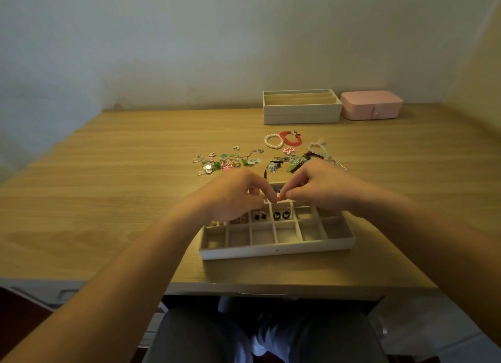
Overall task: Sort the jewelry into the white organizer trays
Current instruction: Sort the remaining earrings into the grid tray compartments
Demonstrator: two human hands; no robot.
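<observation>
Both hands meet over the far rows of the white organizer tray [276, 250], fingertips nearly touching. The left hand [233, 197] has its fingers curled in, thumb and forefinger pinching a small red and white piece [279, 197]. The right hand [322, 186] is curled the same way and pinches that piece from the other side; what kind of jewelry it is cannot be told at this size.

Just below the fingertips, toward the person, one compartment holds a pair of round black earrings [281, 215]. The compartment under the left hand's knuckles holds two square black studs [259, 215], and small pale earrings [217, 223] lie in compartments beneath the left wrist.

Beyond the left hand a scatter of loose jewelry [225, 163] lies on the wooden desk [108, 200]. Beyond the right hand lie a pearl bracelet [273, 141], a red bracelet [291, 139] touching it and a pink flower charm [289, 150]. Well past those, against the wall, stand a stack of slotted white trays [301, 113] and, just beside it, a closed pink jewelry box [371, 105]
</observation>
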